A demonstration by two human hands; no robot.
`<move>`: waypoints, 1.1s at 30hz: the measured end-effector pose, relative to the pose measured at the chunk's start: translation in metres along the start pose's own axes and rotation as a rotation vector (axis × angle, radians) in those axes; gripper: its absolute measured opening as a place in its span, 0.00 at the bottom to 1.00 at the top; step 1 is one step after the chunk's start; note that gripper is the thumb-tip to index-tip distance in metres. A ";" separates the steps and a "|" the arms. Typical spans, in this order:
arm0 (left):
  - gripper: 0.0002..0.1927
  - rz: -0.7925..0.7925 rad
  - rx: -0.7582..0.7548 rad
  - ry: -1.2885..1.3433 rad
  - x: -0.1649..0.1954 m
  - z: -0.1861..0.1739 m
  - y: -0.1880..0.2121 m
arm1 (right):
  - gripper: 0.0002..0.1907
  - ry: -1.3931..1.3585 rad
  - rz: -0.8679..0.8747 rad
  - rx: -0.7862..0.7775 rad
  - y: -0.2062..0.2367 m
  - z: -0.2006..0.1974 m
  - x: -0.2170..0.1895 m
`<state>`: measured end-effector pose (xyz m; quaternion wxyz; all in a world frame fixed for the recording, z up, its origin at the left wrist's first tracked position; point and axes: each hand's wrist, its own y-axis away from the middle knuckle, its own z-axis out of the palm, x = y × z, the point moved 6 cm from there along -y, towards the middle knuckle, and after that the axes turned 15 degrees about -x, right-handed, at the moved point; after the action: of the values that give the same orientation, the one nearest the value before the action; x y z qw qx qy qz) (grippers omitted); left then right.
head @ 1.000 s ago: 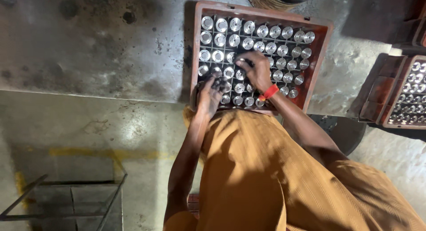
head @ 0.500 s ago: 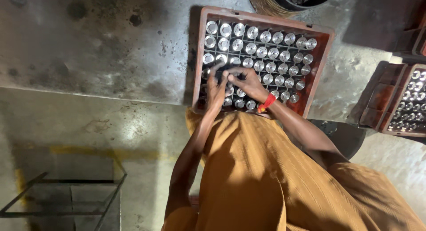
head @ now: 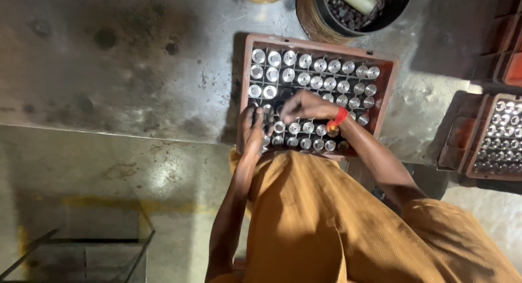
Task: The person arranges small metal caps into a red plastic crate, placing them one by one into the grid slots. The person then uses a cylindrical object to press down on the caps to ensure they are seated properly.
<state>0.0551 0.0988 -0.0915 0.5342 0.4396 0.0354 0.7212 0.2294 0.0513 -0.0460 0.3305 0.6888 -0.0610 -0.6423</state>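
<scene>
Since the earlier frame the right hand (head: 305, 106) slid left to the left hand (head: 254, 128) – both curl around dark pieces, grip unclear – over the reddish crate (head: 389, 92); most cells already hold shiny metal cylinders (head: 321, 81), few remain dark.

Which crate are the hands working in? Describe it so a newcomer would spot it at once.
Find the grey concrete floor. At its middle, below a round black tub, lies a reddish-brown crate of shiny metal cylinders in a grid. Both hands, left and right, reach into it, unlike the similar crate at the right edge.
</scene>
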 end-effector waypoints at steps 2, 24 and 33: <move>0.12 -0.005 -0.030 -0.045 0.002 -0.002 0.003 | 0.07 0.297 0.006 -0.262 0.005 0.009 -0.009; 0.22 -0.183 -0.182 -0.070 -0.008 0.008 0.025 | 0.14 -0.017 -0.086 0.195 0.004 0.042 0.016; 0.10 -0.038 0.036 -0.194 0.012 -0.011 0.029 | 0.20 0.005 -0.247 0.427 0.021 -0.078 -0.044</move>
<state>0.0260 0.1008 -0.0762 0.5405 0.5163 0.0049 0.6643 0.3013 0.0866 -0.0014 0.0966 0.7468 -0.1102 -0.6487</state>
